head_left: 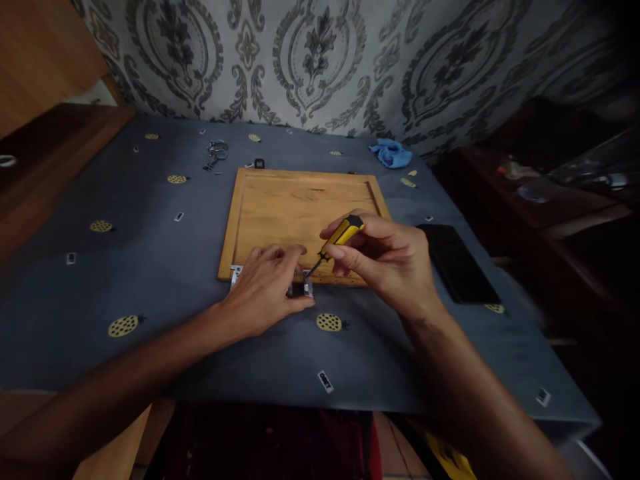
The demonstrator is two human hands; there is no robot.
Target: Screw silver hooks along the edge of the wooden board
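A: How are the hands set?
B: The screwdriver (345,235) is pinched between the thumb and fingers of the right hand (395,260), closed around its handle. The left hand (265,283) is half open, laid over the near edge of the wooden panel (280,220); a metal fitting (309,289) is framed by its thumb and forefinger (whether it is truly gripped cannot be told).
A: And where is the tip?
B: Down at the fitting, though contact cannot be confirmed.
A: How might these be handled?
B: The screwdriver is judged light and rigid, best held by its faceted yellow-and-black handle. The fitting is probably stiff, smooth and easily shifted, so it is best steadied by its edges. The panel seems sturdy.
A: Materials?
B: Grained wood is bordered by a raised frame; the desk (270,367) is covered in pineapple-printed blue-grey material. A blue cloth (393,155) is left crumpled behind.
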